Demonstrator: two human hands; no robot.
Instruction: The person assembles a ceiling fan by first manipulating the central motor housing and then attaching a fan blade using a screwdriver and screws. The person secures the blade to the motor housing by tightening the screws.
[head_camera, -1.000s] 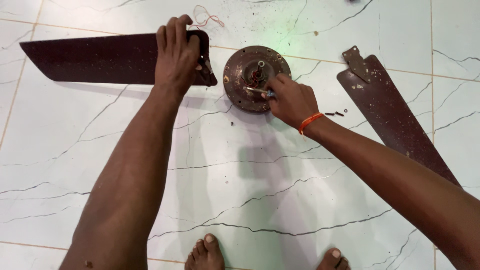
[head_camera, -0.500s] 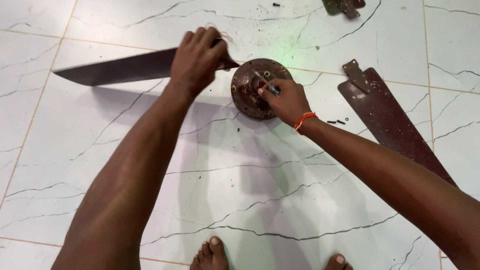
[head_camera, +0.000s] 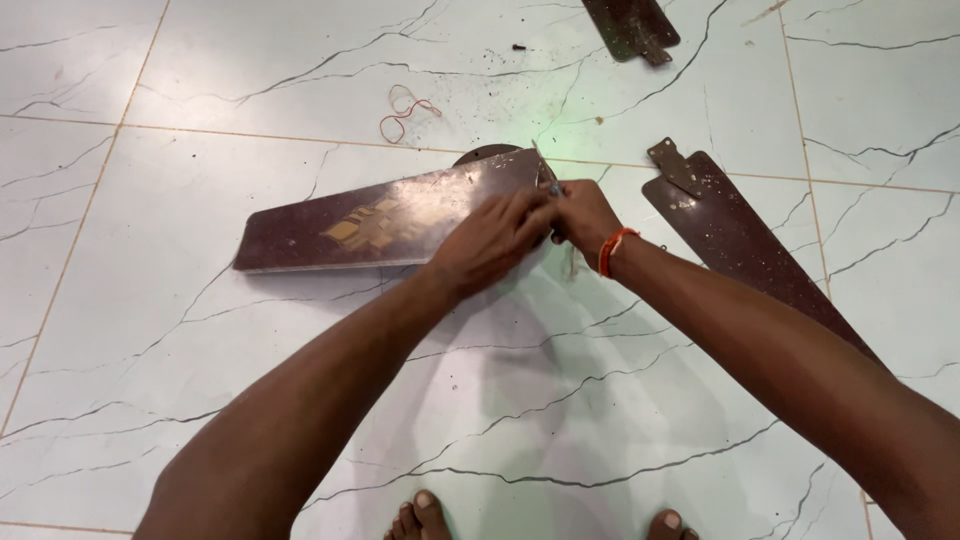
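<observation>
Head view, looking straight down at a white marble-pattern tiled floor (head_camera: 200, 400), and both arms reach in from the bottom of the frame to meet at the centre. The left hand (head_camera: 490, 240) lies curled over the narrow end of a dark brown fan blade (head_camera: 380, 220), fingers pressed down on it. That blade stretches from the centre out to the left of the frame, with a gold mark showing near its middle. Right beside it, the right hand (head_camera: 582, 215) is closed, fingertips pinching something small and thin at the blade's end; what it is, I cannot tell, it's too small. An orange band (head_camera: 615, 250) sits on that wrist. Peeking out just above the hands is the rim of a round brown fan hub (head_camera: 490, 155), mostly covered by the blade. To the right of centre, a second blade (head_camera: 740, 250) lies flat, running down toward the right edge, its metal bracket pointing up-left. At the top edge, right of centre, the end of a third blade (head_camera: 630, 25) shows. A loop of reddish rubber band (head_camera: 405, 108) lies on the floor, upper centre-left. Bare toes (head_camera: 420, 515) show at the bottom edge.
</observation>
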